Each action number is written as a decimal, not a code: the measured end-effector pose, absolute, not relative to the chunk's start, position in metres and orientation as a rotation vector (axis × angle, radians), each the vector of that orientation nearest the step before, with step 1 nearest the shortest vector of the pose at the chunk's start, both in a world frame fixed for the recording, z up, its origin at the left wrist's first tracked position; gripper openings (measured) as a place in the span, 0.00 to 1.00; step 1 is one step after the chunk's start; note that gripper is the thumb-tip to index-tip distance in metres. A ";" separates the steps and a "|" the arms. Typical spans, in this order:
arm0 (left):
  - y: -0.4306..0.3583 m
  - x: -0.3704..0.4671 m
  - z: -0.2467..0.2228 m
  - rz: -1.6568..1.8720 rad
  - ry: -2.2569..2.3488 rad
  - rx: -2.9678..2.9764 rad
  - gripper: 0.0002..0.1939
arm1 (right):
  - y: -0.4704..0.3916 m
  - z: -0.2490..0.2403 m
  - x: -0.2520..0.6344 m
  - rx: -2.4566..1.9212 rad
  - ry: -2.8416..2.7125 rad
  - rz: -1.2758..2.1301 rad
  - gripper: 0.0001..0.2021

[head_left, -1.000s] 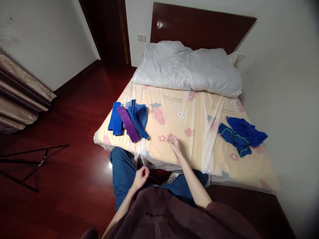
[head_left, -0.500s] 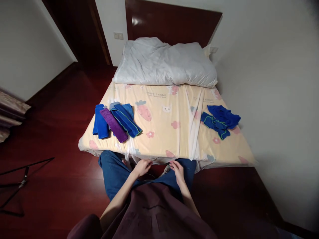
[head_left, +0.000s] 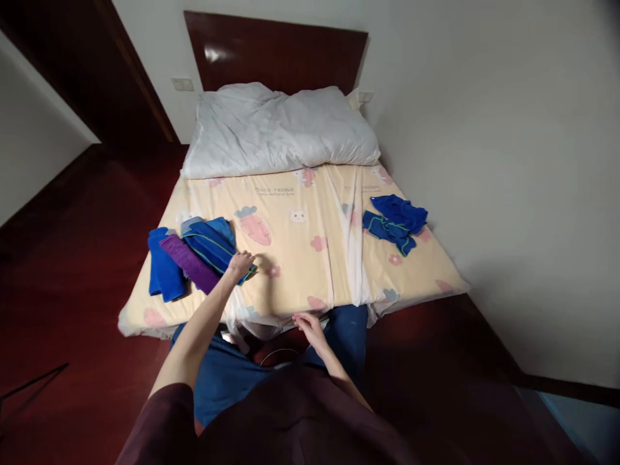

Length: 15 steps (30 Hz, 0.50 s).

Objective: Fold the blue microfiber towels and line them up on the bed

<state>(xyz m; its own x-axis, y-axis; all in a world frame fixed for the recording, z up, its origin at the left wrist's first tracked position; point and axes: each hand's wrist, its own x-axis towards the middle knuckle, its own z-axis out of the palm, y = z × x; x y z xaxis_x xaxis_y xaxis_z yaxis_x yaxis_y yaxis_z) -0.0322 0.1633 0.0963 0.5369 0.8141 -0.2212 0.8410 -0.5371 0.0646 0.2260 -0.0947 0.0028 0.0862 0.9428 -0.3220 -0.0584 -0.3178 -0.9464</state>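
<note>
My left hand (head_left: 241, 263) is over the right end of a folded blue cloth with green edging (head_left: 209, 245), on the left of the bed. Its fingers are loosely bent and a little apart, with nothing visible in them; whether they touch the cloth I cannot tell. Beside that cloth lie a folded purple cloth (head_left: 190, 261) and a folded bright blue cloth (head_left: 163, 271). My right hand (head_left: 311, 329) hovers at the bed's front edge above my lap, fingers stretched out and holding nothing.
The bed's yellow patterned sheet (head_left: 290, 258) spreads in front of me. Crumpled blue cloths (head_left: 394, 219) lie at its right side. A folded white quilt (head_left: 281, 129) rests near the dark wooden headboard (head_left: 276, 51). A wall (head_left: 484, 161) stands to the right.
My left hand has moved up and forward from my lap to the folded cloths on the left. My right hand stays near the bed edge. The view has shifted.
</note>
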 end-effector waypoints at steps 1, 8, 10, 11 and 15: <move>0.174 -0.038 0.094 -0.278 1.401 2.613 0.17 | -0.108 -0.004 0.233 -1.488 -0.878 1.387 0.26; 0.190 -0.074 0.060 -0.315 1.146 2.646 0.30 | -0.154 -0.017 0.271 -1.586 -0.605 1.323 0.31; 0.187 -0.081 0.058 -0.294 1.147 2.650 0.27 | -0.147 -0.014 0.271 -1.591 -0.654 1.365 0.31; 0.185 -0.083 0.059 -0.283 1.140 2.658 0.25 | -0.142 -0.013 0.270 -1.600 -0.687 1.377 0.31; 0.176 -0.092 0.068 -0.302 1.028 2.729 0.20 | -0.130 -0.016 0.267 -1.614 -0.763 1.351 0.25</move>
<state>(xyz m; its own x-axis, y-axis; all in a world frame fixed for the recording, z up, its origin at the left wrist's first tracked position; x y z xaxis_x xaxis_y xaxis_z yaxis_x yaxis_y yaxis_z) -0.0921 0.1760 0.0685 0.7357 0.6242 -0.2628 0.6672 -0.7347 0.1227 0.2675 -0.1301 -0.0157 0.2224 0.8715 -0.4371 -0.0757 -0.4315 -0.8989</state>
